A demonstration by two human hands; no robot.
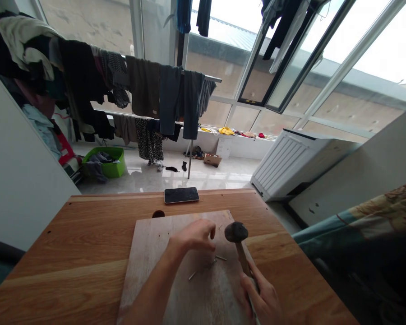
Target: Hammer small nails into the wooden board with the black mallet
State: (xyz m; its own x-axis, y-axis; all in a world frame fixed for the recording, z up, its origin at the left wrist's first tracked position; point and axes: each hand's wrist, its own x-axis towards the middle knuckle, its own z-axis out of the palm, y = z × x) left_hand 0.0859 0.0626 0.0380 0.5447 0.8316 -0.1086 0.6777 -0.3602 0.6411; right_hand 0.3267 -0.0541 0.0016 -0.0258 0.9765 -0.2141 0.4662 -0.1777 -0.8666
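My right hand (261, 297) grips the wooden handle of a hammer (237, 234), whose dark head hovers over a grey wooden board (149, 257) on the table. My left hand (198, 235) rests on the board just left of the hammer head, fingers curled in a pinch. What they pinch is too small to make out. A few loose nails (219, 258) lie on the board below the left hand.
The board sits on a brown wooden table (71, 253). A dark phone (182, 195) lies near the table's far edge, by a round hole (158, 214). Beyond stand a clothes rack (162, 99), a green basin (110, 161) and a white appliance (291, 162).
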